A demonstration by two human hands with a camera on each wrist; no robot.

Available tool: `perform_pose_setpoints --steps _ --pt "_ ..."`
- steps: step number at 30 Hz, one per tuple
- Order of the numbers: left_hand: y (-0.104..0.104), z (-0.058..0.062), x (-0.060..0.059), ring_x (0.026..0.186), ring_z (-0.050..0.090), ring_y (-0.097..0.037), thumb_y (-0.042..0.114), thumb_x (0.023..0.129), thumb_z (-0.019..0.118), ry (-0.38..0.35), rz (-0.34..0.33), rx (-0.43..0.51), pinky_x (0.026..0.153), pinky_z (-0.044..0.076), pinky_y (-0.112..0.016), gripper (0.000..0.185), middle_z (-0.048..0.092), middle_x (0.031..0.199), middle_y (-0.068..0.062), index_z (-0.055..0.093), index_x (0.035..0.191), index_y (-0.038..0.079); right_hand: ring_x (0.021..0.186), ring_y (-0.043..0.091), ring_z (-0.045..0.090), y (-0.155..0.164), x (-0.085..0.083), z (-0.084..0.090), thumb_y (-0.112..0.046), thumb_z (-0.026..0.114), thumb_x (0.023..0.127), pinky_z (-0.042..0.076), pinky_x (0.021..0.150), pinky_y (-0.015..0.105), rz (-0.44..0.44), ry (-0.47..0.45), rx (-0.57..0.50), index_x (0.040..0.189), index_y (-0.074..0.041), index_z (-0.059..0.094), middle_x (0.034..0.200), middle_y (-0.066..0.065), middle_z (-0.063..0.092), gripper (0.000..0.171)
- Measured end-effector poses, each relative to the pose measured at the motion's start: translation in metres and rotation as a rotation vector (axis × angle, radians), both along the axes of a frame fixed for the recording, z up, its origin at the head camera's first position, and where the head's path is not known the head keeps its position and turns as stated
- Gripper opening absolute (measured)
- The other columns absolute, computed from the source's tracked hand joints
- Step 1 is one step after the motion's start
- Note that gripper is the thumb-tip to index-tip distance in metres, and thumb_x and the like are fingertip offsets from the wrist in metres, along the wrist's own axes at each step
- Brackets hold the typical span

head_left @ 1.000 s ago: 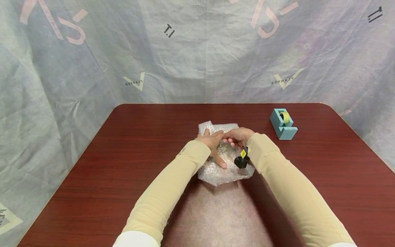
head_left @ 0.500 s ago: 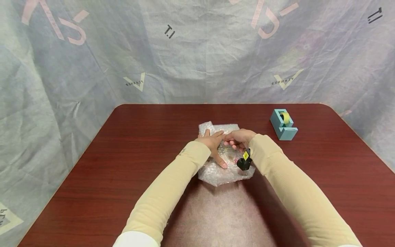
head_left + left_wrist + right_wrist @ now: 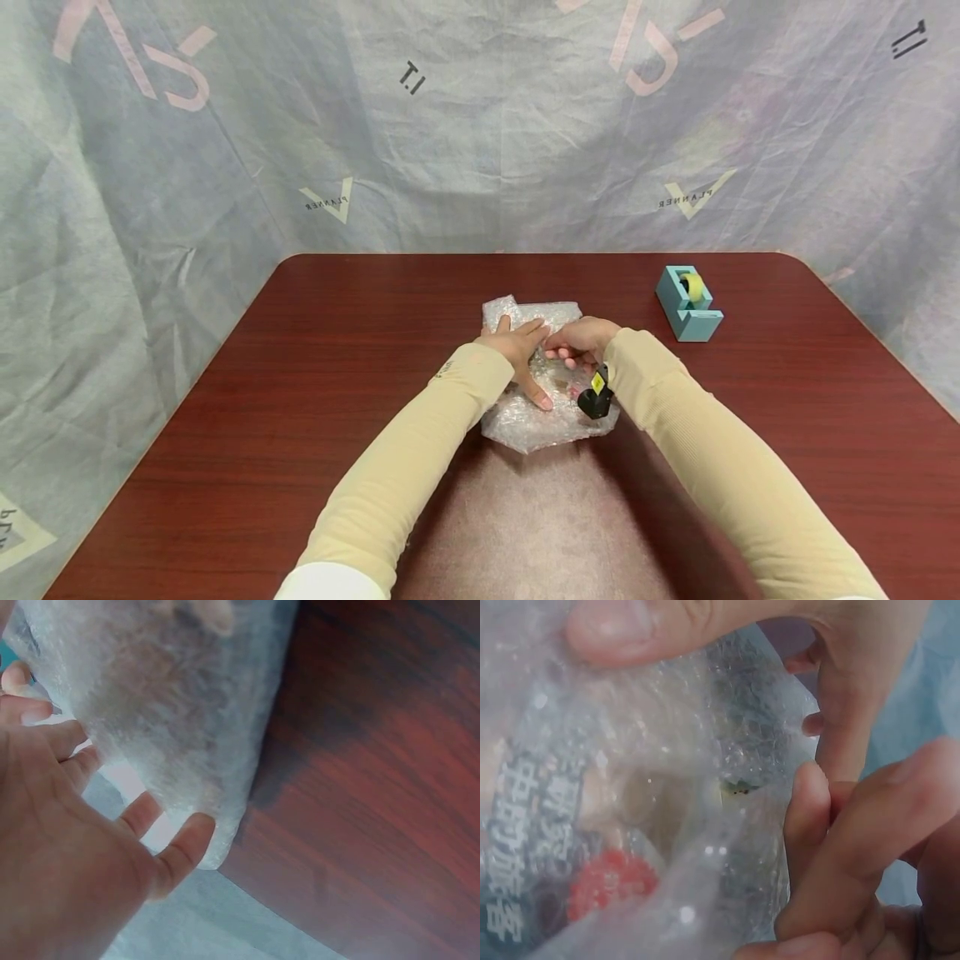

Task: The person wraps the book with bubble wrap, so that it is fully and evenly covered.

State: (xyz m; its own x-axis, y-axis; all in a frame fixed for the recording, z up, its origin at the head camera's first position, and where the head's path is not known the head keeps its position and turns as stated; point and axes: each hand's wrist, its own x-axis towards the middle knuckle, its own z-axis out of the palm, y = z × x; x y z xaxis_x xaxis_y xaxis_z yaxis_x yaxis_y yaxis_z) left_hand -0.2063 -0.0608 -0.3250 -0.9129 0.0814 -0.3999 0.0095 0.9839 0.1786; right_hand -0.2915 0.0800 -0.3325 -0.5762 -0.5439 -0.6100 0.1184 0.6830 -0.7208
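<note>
A flat packet in clear bubble wrap lies on the table in front of me. My left hand rests across it with spread fingers, the thumb toward the near side. My right hand is close beside the left fingertips, its curled fingers pinching at the wrap; the exact grip is partly hidden. In the right wrist view, white printed characters and a red round mark show through the plastic. Below the left palm, the left wrist view shows one crinkled side of the wrap.
A light blue tape dispenser with a yellow roll stands at the back right of the dark red table. A grey printed cloth hangs behind the table. A small black wrist camera sits under the right cuff.
My right hand has shifted slightly toward me and to the right over the wrap. The left hand and the packet stay in place.
</note>
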Motion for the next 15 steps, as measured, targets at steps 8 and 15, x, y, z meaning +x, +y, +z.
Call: perform_pose_setpoints --steps 8,15 --pt "0.000 -0.002 0.000 0.155 0.000 -0.039 0.058 0.072 0.087 0.007 -0.011 -0.017 0.122 0.012 -0.058 0.123 0.006 0.171 0.008 0.013 0.165 0.024 0.047 0.002 0.045 -0.002 0.003 0.001 -0.017 0.044 0.106 0.031 0.053 0.023 0.012 -0.013 -0.011 0.063 -0.019 0.063 0.052 -0.010 0.051 0.047" --pt "0.002 0.004 0.007 0.155 -0.001 -0.039 0.055 0.076 0.086 0.011 -0.015 -0.003 0.122 0.012 -0.059 0.119 0.005 0.171 0.006 0.014 0.165 0.021 0.047 0.001 0.046 -0.001 0.004 0.003 -0.020 0.046 0.108 0.033 0.052 0.021 -0.010 -0.058 -0.029 0.067 -0.018 0.067 0.054 -0.010 0.053 0.046"
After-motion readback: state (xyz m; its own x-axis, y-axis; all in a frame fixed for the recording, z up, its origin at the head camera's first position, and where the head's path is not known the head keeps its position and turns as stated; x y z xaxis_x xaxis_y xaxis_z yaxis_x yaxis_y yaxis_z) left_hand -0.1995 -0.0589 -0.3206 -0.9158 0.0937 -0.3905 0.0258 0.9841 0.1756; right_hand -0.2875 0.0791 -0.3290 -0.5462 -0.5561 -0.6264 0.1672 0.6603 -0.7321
